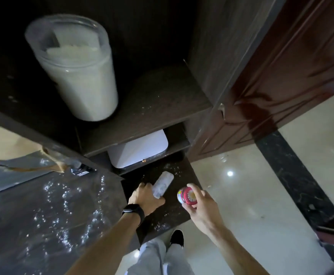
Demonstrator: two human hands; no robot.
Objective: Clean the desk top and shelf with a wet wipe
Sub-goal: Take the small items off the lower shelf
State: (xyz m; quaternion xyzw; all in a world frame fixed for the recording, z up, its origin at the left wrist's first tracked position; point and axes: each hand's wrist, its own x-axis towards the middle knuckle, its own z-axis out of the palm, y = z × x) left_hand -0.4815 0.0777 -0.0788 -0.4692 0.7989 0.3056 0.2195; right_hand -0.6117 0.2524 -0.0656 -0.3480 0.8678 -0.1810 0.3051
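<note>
View from above, looking down at a person's two bare forearms reaching over a dark, glossy desk top (168, 215) dusted with white specks. The left hand (147, 199), with a black wristwatch (134, 211) on its wrist, has its fingers and thumb curled round the near end of a pale folded wet wipe (163, 184). The wet wipe lies flat on the desk top, its far end pointing towards the shelving behind. The right hand (203, 207) hovers just beside it over the desk's edge, fingers wrapped round a small round container with a red and white patterned top (187, 195).

Above the desk top, a dark wooden shelf (162, 100) with scattered white crumbs carries a tall clear plastic jar filled with a white substance (76, 70), standing on the shelf's left part. In the compartment beneath that shelf sits a white box with rounded corners (140, 149).

To the right stands a glossy reddish-brown wooden door (281, 76). The floor is shiny cream tile (251, 195), crossed by a black marble strip (293, 175). At the bottom, light grey trousers (154, 255) and one black shoe (177, 237) are visible
</note>
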